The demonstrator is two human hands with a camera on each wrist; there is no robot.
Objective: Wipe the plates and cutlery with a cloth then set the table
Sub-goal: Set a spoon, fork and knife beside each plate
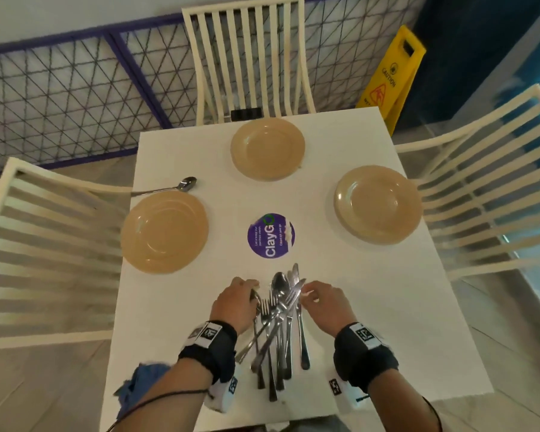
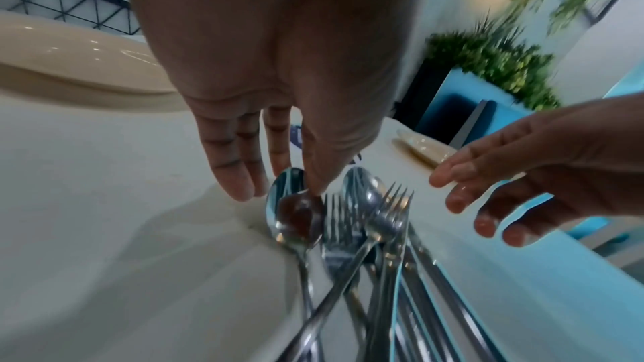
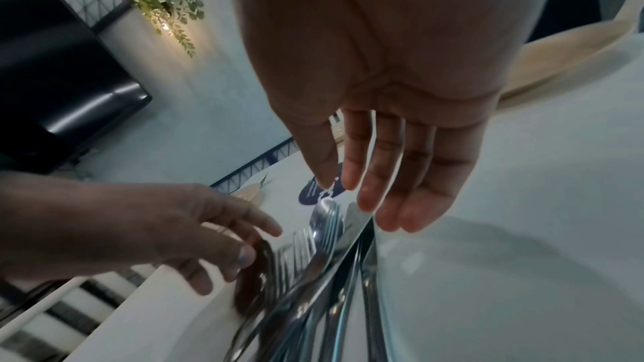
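A pile of forks, spoons and knives [image 1: 278,322] lies near the front middle of the white table [image 1: 371,307]. My left hand [image 1: 243,294] hovers over the pile's left side with its fingers nearly straight. Its thumb tip touches the bowl of a spoon [image 2: 292,214]. My right hand [image 1: 310,294] reaches over the pile's right side with straight fingers, its thumb and forefinger next to the fork tines [image 3: 324,219]. Three beige plates sit at the left [image 1: 164,232], far [image 1: 267,148] and right [image 1: 378,204] places. A single spoon [image 1: 184,183] lies beside the left plate. A blue cloth [image 1: 138,385] hangs at the front left edge.
A round purple sticker [image 1: 270,235] marks the table's centre. Cream slatted chairs stand at the left [image 1: 44,244], far [image 1: 247,57] and right [image 1: 487,182] sides. A yellow caution sign [image 1: 393,70] stands on the floor beyond the far right corner.
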